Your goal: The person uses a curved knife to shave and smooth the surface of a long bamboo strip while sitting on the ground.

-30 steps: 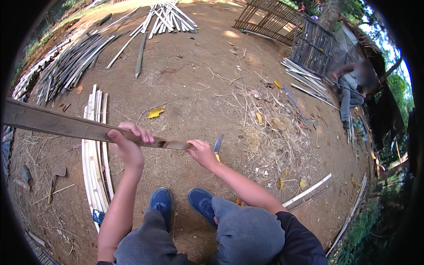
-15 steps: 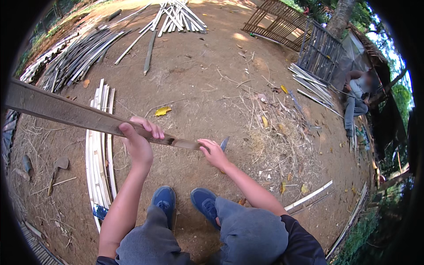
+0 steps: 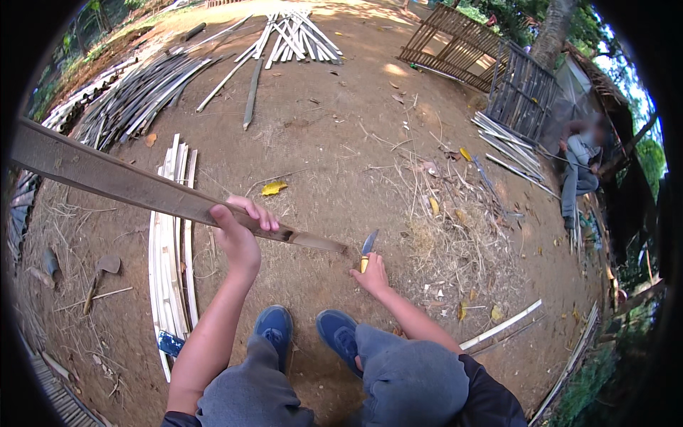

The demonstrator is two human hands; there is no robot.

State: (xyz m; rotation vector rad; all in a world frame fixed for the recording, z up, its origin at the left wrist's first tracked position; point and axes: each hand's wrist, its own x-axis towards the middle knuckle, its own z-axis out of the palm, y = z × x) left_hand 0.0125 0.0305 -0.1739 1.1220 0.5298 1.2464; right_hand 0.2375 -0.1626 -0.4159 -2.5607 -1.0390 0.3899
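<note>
My left hand [image 3: 245,231] is wrapped round a long split bamboo piece [image 3: 135,181]. The piece runs from the upper left to a thin pale end in front of my feet. To the right of that end is a knife [image 3: 369,243] with a dark pointed blade and a yellow handle, blade pointing away from me. My right hand [image 3: 373,276] is closed about the handle, thumb on its left side and fingers on its right. Part of the handle is hidden under the hand.
Pale bamboo strips [image 3: 169,249] lie left of my feet, a dark blue object [image 3: 171,344] on them. A small hoe-like tool [image 3: 107,265] rests farther left. Bamboo piles [image 3: 299,39] and lattice panels [image 3: 455,46] stand beyond. Shavings [image 3: 459,238] litter the right; a person [image 3: 581,164] sits there.
My right hand has left the thin end of the bamboo and moved down and right onto the knife's handle. My left hand keeps its hold on the bamboo. The view has shifted slightly.
</note>
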